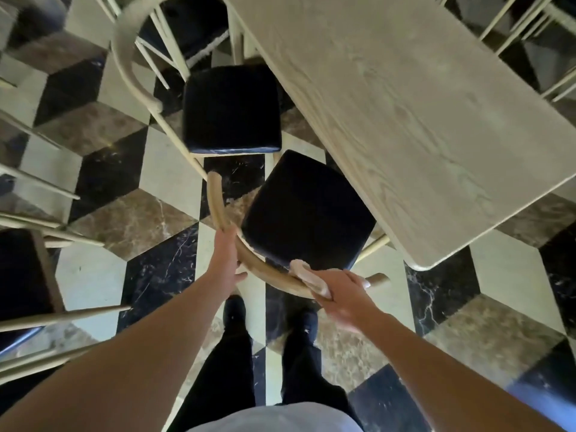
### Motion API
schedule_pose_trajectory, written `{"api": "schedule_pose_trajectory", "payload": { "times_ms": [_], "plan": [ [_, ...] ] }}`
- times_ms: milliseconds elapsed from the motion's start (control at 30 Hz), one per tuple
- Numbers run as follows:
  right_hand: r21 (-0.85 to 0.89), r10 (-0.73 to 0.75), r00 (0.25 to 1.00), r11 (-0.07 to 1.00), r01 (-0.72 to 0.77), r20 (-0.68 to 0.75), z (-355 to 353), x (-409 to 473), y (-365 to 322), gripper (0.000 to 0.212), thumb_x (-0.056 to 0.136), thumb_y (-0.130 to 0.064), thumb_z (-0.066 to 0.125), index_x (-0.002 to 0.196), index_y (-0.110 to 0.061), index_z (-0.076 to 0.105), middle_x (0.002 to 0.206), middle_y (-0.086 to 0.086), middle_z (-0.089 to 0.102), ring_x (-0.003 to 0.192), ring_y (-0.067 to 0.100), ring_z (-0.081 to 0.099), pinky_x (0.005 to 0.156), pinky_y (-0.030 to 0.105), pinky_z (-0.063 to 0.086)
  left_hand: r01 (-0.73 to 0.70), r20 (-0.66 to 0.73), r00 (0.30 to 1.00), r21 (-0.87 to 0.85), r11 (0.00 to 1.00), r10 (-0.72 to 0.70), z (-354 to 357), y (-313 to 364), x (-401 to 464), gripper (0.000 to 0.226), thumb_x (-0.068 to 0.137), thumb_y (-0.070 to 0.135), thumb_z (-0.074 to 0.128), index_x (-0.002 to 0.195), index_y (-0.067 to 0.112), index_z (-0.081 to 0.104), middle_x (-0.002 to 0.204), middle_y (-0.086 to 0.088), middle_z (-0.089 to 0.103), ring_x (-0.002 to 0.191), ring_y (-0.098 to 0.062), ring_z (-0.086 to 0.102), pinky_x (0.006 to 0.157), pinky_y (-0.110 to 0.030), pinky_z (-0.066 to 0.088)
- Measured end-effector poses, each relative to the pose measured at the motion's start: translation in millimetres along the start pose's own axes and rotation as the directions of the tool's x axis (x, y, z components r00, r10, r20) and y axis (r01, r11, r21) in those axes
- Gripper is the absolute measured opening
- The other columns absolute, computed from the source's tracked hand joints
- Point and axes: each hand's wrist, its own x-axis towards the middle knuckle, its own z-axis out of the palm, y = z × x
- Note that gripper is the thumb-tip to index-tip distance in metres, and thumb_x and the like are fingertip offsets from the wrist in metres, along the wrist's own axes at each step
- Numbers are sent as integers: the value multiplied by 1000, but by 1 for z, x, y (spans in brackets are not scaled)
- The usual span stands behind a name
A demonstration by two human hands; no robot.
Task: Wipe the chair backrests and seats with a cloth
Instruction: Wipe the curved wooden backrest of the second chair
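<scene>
Wooden and curved, the backrest (265,269) of the nearest chair is seen from above, bending round the rear of its black padded seat (307,210). The left hand (223,260) is laid against the left part of this rail, its fingers pointing forward along the wood and its thumb spread out to the side; whether the fingers are curled round the rail cannot be told. The right hand (343,294) is pressed down on the right part of the same rail, with a pale cloth (308,275) held under its fingers and against the wood. A bunched end of the cloth is seen sticking out past the fingertips, just beside the back edge of the seat.

The front of the seat is tucked under the edge of a pale, grained worktop (405,113). A second chair with a black seat (230,109) and a pale curved backrest (131,60) is placed just beyond the first, also beside the worktop. More pale chair frames are seen at the left edge and in the upper right corner. The floor (124,169) is tiled in black, cream and brown marble shapes. Dark trousers and dark shoes (233,310) are seen below the backrest.
</scene>
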Motion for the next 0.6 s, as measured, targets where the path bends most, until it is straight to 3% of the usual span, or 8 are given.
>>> {"api": "schedule_pose_trajectory", "payload": {
  "times_ms": [133, 300, 433, 600],
  "plan": [
    [-220, 26, 999, 975, -20, 25, -37, -13, 72, 30, 105, -50, 43, 132, -52, 53, 125, -30, 58, 129, 2, 43, 120, 41, 15, -30, -47, 998, 48, 998, 32, 3, 2, 6, 55, 104, 53, 41, 155, 36, 30, 157, -1, 39, 143, -34, 39, 115, -63, 33],
    [-373, 200, 980, 908, -193, -19, -41, -5, 89, 41, 105, -48, 40, 145, -41, 47, 140, -14, 56, 139, 18, 38, 124, 45, 14, -41, -59, 997, 70, 997, 45, -5, 2, 13, 43, 102, 50, 43, 142, 34, 41, 132, 1, 51, 126, -33, 52, 106, -57, 44],
    [-393, 150, 987, 905, -162, -62, -9, -7, 41, 43, 106, -39, 38, 147, -47, 44, 134, -17, 57, 132, 18, 38, 118, 41, 16, -4, -20, 1000, 34, 999, 4, -23, 12, 20, 36, 100, 56, 44, 126, 31, 47, 127, -8, 58, 118, -37, 59, 106, -55, 47],
    [-136, 88, 996, 987, -87, 4, 40, 41, -84, 53, 102, -32, 46, 153, -41, 34, 138, -12, 56, 127, 22, 51, 114, 44, 32, 77, 81, 994, -18, 997, -75, -49, 29, 30, 47, 95, 69, 47, 125, 33, 47, 121, -21, 61, 103, -46, 67, 92, -53, 56]
  ]
}}
